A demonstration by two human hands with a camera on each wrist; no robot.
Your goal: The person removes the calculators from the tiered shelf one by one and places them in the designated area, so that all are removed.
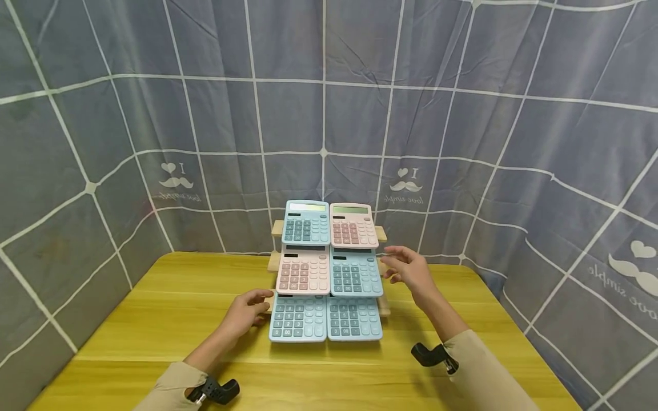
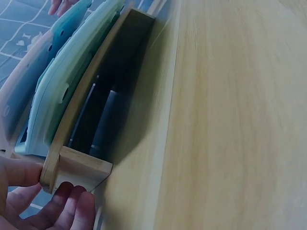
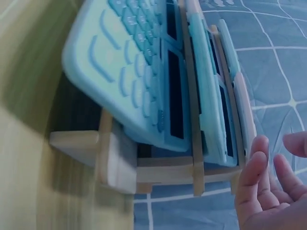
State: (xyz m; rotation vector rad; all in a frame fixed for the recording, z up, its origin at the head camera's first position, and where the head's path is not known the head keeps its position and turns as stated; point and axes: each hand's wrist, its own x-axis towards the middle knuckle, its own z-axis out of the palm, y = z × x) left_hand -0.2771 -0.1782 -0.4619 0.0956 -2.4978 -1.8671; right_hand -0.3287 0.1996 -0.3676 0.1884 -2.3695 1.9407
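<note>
A tiered wooden stand (image 2: 86,160) bears several calculators in three rows. On top are a blue calculator (image 1: 307,222) and a pink calculator (image 1: 353,226). In the middle row, a pink calculator (image 1: 303,270) lies left of a blue calculator (image 1: 356,273). Two light blue calculators, the left one (image 1: 299,318) and the right one (image 1: 354,318), lean at the bottom. My left hand (image 1: 248,313) grips the stand's lower left end, thumb (image 2: 21,171) against the ledge and fingers curled at the end block. Beside the stand's right side, my right hand (image 1: 411,271) holds nothing, its fingers loosely bent.
The stand rests on a yellow wood-grain table (image 1: 169,319). A grey curtain (image 1: 288,120) with white grid lines hangs behind and along both sides. Each wrist wears a black camera, the left one (image 1: 218,391) and the right one (image 1: 430,355).
</note>
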